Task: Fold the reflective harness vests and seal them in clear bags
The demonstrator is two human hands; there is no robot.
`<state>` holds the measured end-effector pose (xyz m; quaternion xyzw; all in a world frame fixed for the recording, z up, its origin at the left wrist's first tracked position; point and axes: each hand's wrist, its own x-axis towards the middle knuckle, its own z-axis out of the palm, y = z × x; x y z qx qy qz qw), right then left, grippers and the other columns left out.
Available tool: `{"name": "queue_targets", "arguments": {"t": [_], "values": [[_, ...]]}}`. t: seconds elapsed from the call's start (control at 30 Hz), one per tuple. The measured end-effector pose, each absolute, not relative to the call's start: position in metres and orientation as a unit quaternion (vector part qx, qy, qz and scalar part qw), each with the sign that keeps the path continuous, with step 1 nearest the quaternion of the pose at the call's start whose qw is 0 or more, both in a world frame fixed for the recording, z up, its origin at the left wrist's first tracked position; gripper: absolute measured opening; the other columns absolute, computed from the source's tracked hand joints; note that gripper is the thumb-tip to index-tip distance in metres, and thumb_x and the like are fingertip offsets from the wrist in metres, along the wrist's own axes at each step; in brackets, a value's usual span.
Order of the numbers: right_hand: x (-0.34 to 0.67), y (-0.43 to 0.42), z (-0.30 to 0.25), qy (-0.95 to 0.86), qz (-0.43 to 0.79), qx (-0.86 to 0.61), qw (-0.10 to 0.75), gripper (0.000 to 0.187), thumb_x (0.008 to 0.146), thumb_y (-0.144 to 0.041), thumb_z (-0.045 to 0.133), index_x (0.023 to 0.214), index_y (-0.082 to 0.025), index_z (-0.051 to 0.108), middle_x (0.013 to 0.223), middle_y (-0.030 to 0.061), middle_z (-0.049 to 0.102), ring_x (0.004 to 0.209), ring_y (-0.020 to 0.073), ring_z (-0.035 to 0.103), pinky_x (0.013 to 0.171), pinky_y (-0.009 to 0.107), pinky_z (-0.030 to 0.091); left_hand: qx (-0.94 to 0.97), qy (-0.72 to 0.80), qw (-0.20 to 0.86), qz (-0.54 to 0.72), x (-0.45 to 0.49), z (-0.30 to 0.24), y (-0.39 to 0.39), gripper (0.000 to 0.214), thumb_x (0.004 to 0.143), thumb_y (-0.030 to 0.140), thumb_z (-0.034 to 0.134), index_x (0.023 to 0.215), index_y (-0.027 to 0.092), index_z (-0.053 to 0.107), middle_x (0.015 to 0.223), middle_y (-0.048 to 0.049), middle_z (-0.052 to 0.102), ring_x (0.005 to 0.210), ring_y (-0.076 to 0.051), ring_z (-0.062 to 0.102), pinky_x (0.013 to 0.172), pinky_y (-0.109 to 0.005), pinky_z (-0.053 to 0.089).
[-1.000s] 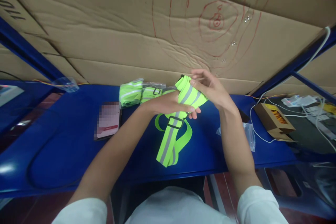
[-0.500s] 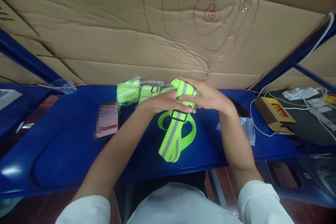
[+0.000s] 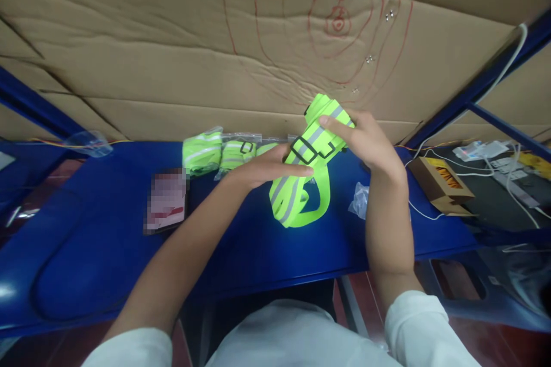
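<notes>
A neon-yellow reflective strap (image 3: 286, 198) with grey stripes and black buckles is raised over the blue table, partly folded into a bundle. My right hand (image 3: 359, 132) is closed round the upper end, its thumb lying on the front. Lower down, my left hand (image 3: 275, 166) grips the strap near a black buckle, with the thumb across it; its other fingers are largely hidden behind. A loose loop hangs below the hands. Behind my left hand lie a bagged bundle of neon-yellow strap (image 3: 202, 152) and another bagged strap (image 3: 239, 152) with a black buckle.
A phone-like flat object (image 3: 167, 200), blurred out, lies on the blue table (image 3: 99, 241) at left. Right of my forearm are an open cardboard box (image 3: 443, 183) and white cables. A crumpled clear bag (image 3: 359, 200) sits beside that forearm. A cardboard wall (image 3: 172, 69) stands behind.
Both hands have lifted the strap off the table. The right hand has moved up and right, spreading from the left, and the bundle now slants toward the upper right.
</notes>
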<state>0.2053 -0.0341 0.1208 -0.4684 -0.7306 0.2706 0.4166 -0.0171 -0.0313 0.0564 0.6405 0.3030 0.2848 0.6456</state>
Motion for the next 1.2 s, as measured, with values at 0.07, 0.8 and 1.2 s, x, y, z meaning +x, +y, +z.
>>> {"name": "queue_targets", "arguments": {"t": [0.07,0.8,1.2], "values": [[0.201,-0.034,0.12,-0.728,0.268,-0.462,0.43,0.054,0.082,-0.074,0.075,0.09,-0.021,0.072,0.084,0.0032,0.07,0.081,0.0216,0.064,0.072,0.034,0.052,0.609,0.283,0.673,0.31,-0.005,0.052,-0.036,0.058,0.071,0.038,0.095,0.12,0.016,0.073,0.117,-0.0106,0.077,0.105,-0.027,0.074,0.092,-0.039,0.059],[0.193,-0.017,0.108,-0.616,0.581,-0.38,0.373,0.053,0.082,-0.066,0.077,0.108,-0.02,0.076,0.101,0.0092,0.079,0.085,0.0255,0.073,0.066,0.035,0.06,0.687,0.195,0.66,0.235,-0.022,0.064,-0.032,0.04,0.082,0.027,0.088,0.116,0.014,0.073,0.117,-0.0125,0.079,0.103,-0.022,0.078,0.093,-0.033,0.063],[0.175,0.004,0.076,-0.683,0.546,-0.355,0.33,0.051,0.078,-0.062,0.079,0.107,-0.02,0.073,0.093,0.0032,0.075,0.077,0.0153,0.068,0.067,0.026,0.056,0.671,0.228,0.628,0.32,-0.031,0.086,-0.041,0.028,0.077,0.024,0.088,0.099,0.014,0.075,0.097,-0.0063,0.079,0.089,-0.02,0.076,0.083,-0.029,0.061]]}}
